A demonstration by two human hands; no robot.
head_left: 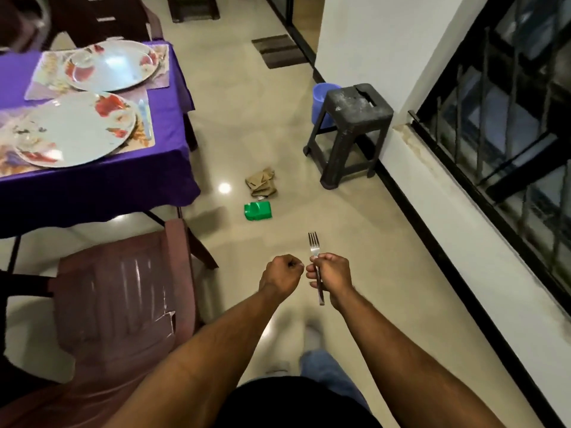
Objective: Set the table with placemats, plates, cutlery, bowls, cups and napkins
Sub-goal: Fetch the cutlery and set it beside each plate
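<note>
The right hand point(332, 274) grips a slim silver metal fork point(316, 267) by its handle, over the beige tiled floor point(262, 118). The fork's long axis runs away from the person, tines pointing forward, handle end toward the body. Just beside it, the left hand point(282, 271) is curled into a fist, holding nothing visible. Well apart at upper left, two round floral plates point(74, 131) lie on placemats on the purple-clothed counter point(167, 168).

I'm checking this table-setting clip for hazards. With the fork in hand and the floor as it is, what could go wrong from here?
1. The right hand holds the fork tines up and away from the table; a loose grip could drop it.
2. The green object and crumpled brown paper lie on the glossy floor ahead, possibly a trip or slip hazard.
3. The near plate sits near the table edge and might get knocked.
</note>
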